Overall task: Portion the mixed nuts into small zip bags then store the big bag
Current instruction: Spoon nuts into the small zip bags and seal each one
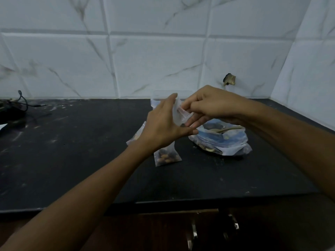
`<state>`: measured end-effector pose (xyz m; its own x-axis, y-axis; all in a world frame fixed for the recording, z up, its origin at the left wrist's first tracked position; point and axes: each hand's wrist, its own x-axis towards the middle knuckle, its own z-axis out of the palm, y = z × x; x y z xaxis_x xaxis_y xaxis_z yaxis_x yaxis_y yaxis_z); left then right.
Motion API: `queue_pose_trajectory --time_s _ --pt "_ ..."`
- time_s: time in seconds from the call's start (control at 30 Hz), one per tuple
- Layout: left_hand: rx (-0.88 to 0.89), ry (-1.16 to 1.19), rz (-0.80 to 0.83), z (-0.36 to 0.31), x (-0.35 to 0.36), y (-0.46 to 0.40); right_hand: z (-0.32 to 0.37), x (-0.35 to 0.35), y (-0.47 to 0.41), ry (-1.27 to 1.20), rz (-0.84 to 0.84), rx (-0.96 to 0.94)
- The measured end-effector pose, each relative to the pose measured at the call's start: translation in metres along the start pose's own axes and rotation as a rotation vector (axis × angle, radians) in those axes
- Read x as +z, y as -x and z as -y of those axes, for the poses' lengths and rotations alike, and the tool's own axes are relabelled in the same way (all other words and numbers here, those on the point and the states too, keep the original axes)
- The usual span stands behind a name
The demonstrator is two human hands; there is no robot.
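Note:
Both my hands hold one small clear zip bag in the air above the black counter. My left hand supports its left side with straight fingers and the thumb underneath. My right hand pinches its top edge with curled fingers. Below my right hand lies the big bag of mixed nuts, open, with a spoon inside. A filled small bag stands under my left wrist. Another small bag lies partly hidden behind that wrist.
A clear container stands behind my hands by the tiled wall. A black cable and dark objects lie at the counter's far left. The wall turns a corner at right. Cabinet handles show below the counter's front edge.

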<state>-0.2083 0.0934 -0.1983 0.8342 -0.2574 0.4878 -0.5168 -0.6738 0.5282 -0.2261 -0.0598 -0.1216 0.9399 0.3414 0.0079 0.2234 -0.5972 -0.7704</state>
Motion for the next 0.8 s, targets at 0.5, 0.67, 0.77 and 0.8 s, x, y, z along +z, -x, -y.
queue_pose_trajectory --time_s 0.5,0.67,0.77,0.8 --pt "0.039 0.479 0.140 0.002 0.010 -0.012 -0.017 -0.019 0.004 0.739 0.054 -0.248" --pt "-0.024 0.525 0.159 0.001 0.012 -0.019 -0.024 -0.025 0.001 0.704 -0.047 -0.273" --pt "-0.039 0.568 0.142 0.000 0.015 -0.024 -0.025 -0.029 0.002 0.683 -0.053 -0.271" --pt "-0.034 0.573 0.138 0.000 0.016 -0.025 -0.025 -0.031 0.004 0.658 -0.038 -0.272"
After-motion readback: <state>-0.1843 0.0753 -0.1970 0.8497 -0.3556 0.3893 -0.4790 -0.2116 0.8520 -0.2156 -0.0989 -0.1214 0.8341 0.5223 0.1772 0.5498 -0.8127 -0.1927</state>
